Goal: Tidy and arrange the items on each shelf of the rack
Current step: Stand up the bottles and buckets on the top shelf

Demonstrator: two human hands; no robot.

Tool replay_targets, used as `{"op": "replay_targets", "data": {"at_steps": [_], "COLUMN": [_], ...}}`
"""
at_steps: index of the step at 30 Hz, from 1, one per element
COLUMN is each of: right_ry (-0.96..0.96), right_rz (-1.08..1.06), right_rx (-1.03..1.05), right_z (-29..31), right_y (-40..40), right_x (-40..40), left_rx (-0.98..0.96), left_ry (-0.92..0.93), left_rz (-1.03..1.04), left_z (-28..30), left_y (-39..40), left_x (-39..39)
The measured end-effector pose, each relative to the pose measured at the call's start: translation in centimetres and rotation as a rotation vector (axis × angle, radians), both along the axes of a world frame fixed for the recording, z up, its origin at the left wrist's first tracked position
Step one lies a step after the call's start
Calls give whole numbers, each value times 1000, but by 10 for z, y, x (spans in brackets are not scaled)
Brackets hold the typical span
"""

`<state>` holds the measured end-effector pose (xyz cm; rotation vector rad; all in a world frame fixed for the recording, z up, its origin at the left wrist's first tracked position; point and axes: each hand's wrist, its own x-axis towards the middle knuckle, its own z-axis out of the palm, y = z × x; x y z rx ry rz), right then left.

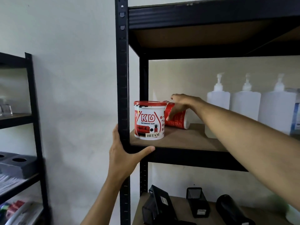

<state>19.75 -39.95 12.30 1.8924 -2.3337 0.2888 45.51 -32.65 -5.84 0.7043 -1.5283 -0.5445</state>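
The left hand wraps the rack's black front post at the level of the middle shelf; its thumb lies along the shelf's front edge and its fingers curl behind the post, so this grip is closed round the metal.

The right hand reaches in from about 4 o'clock, its forearm crossing the shelf edge. Its fingers are spread and bent downward over a tipped paint can, which lies on its side with the red label facing out; the fingertips touch or nearly touch the can (which of the two cannot be told), and the grip is not yet closed on it.

Just at 9 o'clock of the tipped can, an upright paint can with a red lid stands at the front left corner of the shelf, its label reading "KD Decorative Paint" and "HITAM". The two cans sit close together, seemingly touching.

At 3 o'clock of the hand, three white pump bottles stand in a row along the back wall.

On the lower shelf, dark mesh holders lie tilted.
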Motion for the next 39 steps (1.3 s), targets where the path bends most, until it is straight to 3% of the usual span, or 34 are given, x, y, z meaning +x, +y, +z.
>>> {"op": "replay_targets", "data": {"at_steps": [8,17,21,25,29,33,36,39], "right_ry": [-119,-794,-964,-949,-812,-776,-756,-590], "right_rz": [16,88,107,25,-37,-47,-81,-156], "right_rx": [-48,-444,-519,-587,-573,-525,-529,-447], "right_z": [-2,-16,-47,-73,-78,-98,-77,-40], "right_y": [2,28,31,39,48,5,58,84], "right_x": [-3,-17,-12,-6,0,-41,4,14], "left_rx": [39,44,37,35,36,46,43,48], "left_ry": [6,18,14,16,21,32,29,22], "left_rz": [34,21,-2,-11,-15,-21,-32,-32], "left_z": [-10,-13,-12,-11,-10,-11,-13,-13], "left_y": [-7,-8,-7,-6,-5,-2,-1,-2], "left_x": [-3,-2,-1,0,0,-1,0,0]}}
